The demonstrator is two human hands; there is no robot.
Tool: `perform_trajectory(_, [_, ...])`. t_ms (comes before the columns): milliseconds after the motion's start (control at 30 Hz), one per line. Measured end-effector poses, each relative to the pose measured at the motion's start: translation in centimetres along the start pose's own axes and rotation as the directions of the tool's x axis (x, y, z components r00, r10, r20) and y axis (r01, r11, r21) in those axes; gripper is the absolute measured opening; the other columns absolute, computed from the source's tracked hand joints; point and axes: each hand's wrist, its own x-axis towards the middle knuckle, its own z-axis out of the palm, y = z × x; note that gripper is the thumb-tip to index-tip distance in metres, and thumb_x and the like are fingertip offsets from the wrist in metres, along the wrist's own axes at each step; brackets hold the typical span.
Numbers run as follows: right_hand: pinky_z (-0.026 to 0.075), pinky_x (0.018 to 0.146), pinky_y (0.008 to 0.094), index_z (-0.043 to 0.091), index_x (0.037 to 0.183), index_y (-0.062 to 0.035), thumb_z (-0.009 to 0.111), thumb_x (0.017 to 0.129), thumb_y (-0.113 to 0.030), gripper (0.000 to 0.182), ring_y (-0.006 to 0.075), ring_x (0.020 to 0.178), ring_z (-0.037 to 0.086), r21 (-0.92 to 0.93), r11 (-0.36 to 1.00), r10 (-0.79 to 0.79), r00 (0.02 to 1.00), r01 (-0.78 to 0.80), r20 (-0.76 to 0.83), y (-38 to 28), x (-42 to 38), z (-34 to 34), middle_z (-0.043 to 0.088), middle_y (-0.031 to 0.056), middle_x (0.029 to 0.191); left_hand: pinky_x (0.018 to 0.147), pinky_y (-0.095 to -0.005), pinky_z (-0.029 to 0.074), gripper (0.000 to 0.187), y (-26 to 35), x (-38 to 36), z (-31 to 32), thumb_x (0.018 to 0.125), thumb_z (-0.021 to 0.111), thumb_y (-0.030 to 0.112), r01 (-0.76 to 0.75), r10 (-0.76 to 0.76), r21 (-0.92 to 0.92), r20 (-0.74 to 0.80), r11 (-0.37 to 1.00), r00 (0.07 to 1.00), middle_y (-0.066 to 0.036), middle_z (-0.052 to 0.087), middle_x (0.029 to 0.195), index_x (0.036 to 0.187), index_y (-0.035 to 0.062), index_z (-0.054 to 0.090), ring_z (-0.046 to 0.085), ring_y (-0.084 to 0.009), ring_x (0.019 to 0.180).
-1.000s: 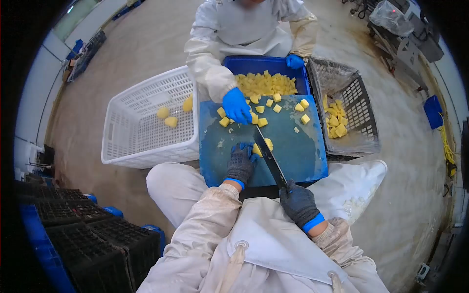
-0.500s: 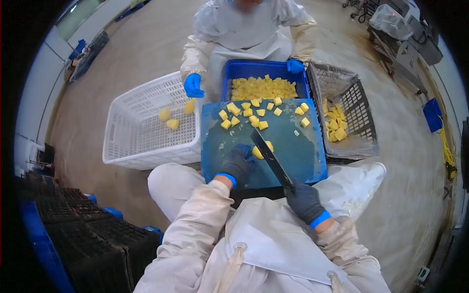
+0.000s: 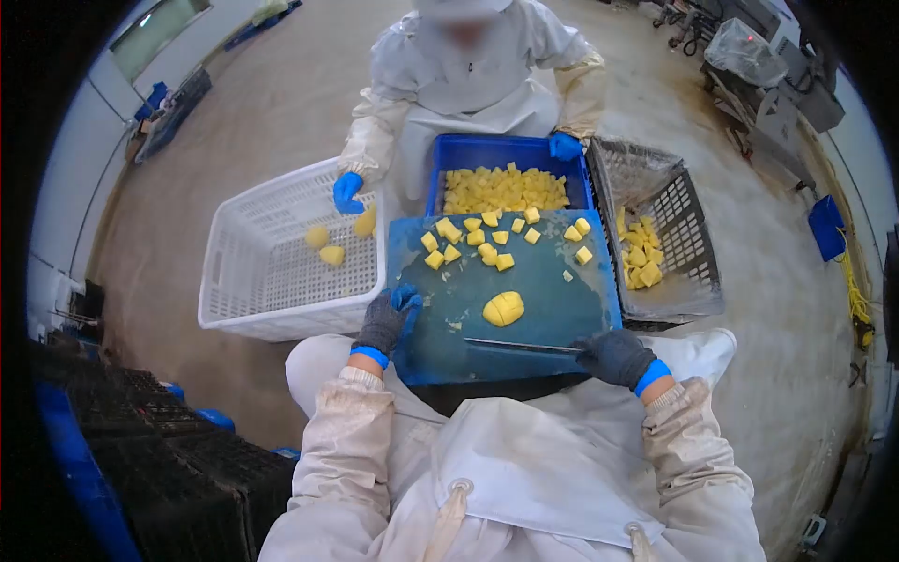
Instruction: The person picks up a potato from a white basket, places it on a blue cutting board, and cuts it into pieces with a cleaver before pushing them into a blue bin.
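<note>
A peeled yellow potato [image 3: 504,309], with cut lines across it, sits near the middle of the blue-green cutting board [image 3: 552,286]. My right hand [image 3: 616,358], in a dark glove, grips a knife [image 3: 523,346] at the board's front right. The knife's blade points left, just in front of the potato and apart from it. At the board's left edge is my left hand [image 3: 387,320], in a dark glove with blue fingertips, holding nothing that I can see. Several potato chunks [image 3: 487,253] are scattered over the far part of the board.
Beyond the board, a blue bin [image 3: 436,178] holds many potato chunks. A white crate [image 3: 281,323] with a few whole potatoes stands left, a dark crate [image 3: 688,225] with yellow pieces right. Opposite me sits a co-worker, one blue-gloved hand [image 3: 347,193] over the white crate.
My left hand has left the potato and moved left to the board's edge. The knife has come off the potato and swung down toward me. The co-worker's hand has moved over the white crate.
</note>
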Motion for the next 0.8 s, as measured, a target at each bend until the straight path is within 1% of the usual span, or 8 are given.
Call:
perform_trajectory(67, [0.049,0.069,0.0450,0.062,0.102,-0.0102,0.052,0.081,-0.028,0.029,0.0337,0.077,0.062,-0.007,1.000,-0.022,0.997,0.022,0.071,1.7,1.1,0.2,0.064,0.0156,0.084,0.080,-0.0404,0.047,0.030,0.2,0.1,0.2,0.084,0.059,0.030,-0.026,0.026,-0.005,-0.022,1.000,0.999,-0.019,0.062,0.096,0.101,0.0066,0.062,0.059,-0.0366,0.091])
perform_trajectory(200, [0.048,0.068,0.0454,0.064,0.094,-0.0102,0.053,0.082,-0.031,0.026,0.0349,0.074,0.061,-0.005,1.000,-0.019,0.996,0.019,-0.088,4.0,3.0,0.8,0.063,0.0166,0.079,0.080,-0.0403,0.047,0.029,0.6,0.3,0.3,0.084,0.058,0.029,-0.050,0.048,-0.048,-0.047,0.998,0.998,-0.020,0.062,0.096,0.101,0.0058,0.062,0.058,-0.0368,0.092])
perform_trajectory(367, [0.048,0.073,0.0448,0.062,0.106,-0.0160,0.051,0.082,-0.027,0.028,0.0309,0.083,0.063,-0.069,0.984,0.167,0.986,-0.167,-0.004,4.2,5.6,-0.7,0.064,0.0159,0.089,0.081,-0.0402,0.047,0.029,0.7,0.4,0.2,0.084,0.059,0.029,0.004,-0.005,-0.020,-0.048,1.000,0.999,-0.020,0.062,0.097,0.101,0.0054,0.062,0.058,-0.0364,0.093])
perform_trajectory(433, [0.049,0.070,0.0439,0.063,0.107,-0.0183,0.053,0.082,-0.025,0.028,0.0300,0.080,0.063,-0.022,0.980,0.188,0.953,-0.199,-0.238,3.7,6.1,-0.8,0.064,0.0151,0.089,0.081,-0.0405,0.046,0.030,0.2,0.5,0.3,0.084,0.060,0.030,-0.013,0.010,-0.057,-0.049,0.998,0.999,-0.020,0.062,0.097,0.101,0.0058,0.062,0.058,-0.0361,0.093])
perform_trajectory(567, [0.049,0.067,0.0427,0.063,0.108,-0.0222,0.054,0.082,-0.023,0.028,0.0300,0.077,0.063,0.026,0.975,0.214,0.905,-0.220,-0.369,2.3,4.5,-0.7,0.064,0.0142,0.088,0.081,-0.0405,0.046,0.030,0.2,0.4,0.5,0.084,0.059,0.030,-0.037,0.032,-0.058,-0.091,0.998,0.995,-0.020,0.062,0.097,0.102,0.0061,0.062,0.058,-0.0361,0.093])
perform_trajectory(633, [0.049,0.065,0.0426,0.063,0.107,-0.0231,0.056,0.081,-0.021,0.027,0.0306,0.074,0.062,0.056,0.994,0.106,0.905,-0.091,-0.412,2.5,3.3,-0.1,0.063,0.0134,0.084,0.080,-0.0411,0.046,0.028,0.6,0.5,0.2,0.085,0.059,0.029,-0.010,0.006,-0.049,-0.083,0.999,0.997,-0.020,0.061,0.096,0.101,0.0063,0.062,0.058,-0.0368,0.091])
perform_trajectory(733, [0.049,0.065,0.0424,0.063,0.107,-0.0222,0.058,0.080,-0.021,0.028,0.0303,0.075,0.062,-0.005,0.991,0.131,0.971,-0.135,-0.199,1.7,1.8,0.0,0.063,0.0129,0.085,0.079,-0.0419,0.046,0.026,1.2,0.3,0.1,0.085,0.059,0.028,-0.043,0.042,-0.006,-0.100,0.999,0.994,-0.019,0.061,0.096,0.101,0.0068,0.061,0.058,-0.0375,0.090])
perform_trajectory(800, [0.049,0.065,0.0424,0.064,0.106,-0.0212,0.058,0.079,-0.020,0.027,0.0299,0.075,0.062,-0.018,0.994,0.103,0.975,-0.109,-0.198,1.4,1.1,0.7,0.063,0.0127,0.085,0.079,-0.0422,0.046,0.026,0.9,0.2,0.3,0.085,0.059,0.027,-0.090,0.087,-0.016,-0.124,0.996,0.988,-0.019,0.061,0.094,0.100,0.0070,0.061,0.058,-0.0380,0.089])
